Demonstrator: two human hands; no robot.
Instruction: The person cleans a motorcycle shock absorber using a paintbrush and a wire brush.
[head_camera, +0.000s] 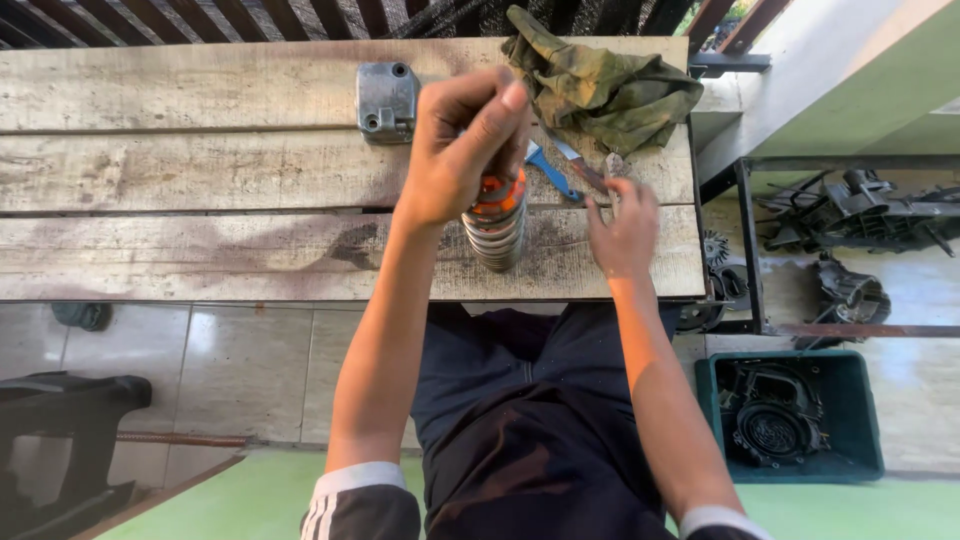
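My left hand (465, 140) is closed around the top of an upright coil spring part (496, 228), chrome coils with an orange collar, standing on the wooden plank table (200, 250). My right hand (625, 228) rests on the table just right of the spring, fingers bent over a small tool lying there; whether it grips it I cannot tell. A blue-handled tool (550, 172) and a reddish-handled one (585, 172) lie between the hands.
A grey metal cover plate (387, 100) lies at the back of the table. A camouflage rag (605, 88) is bunched at the back right. On the floor right stand a green bin (790, 412) with engine parts and a metal rack (850, 215) with more parts.
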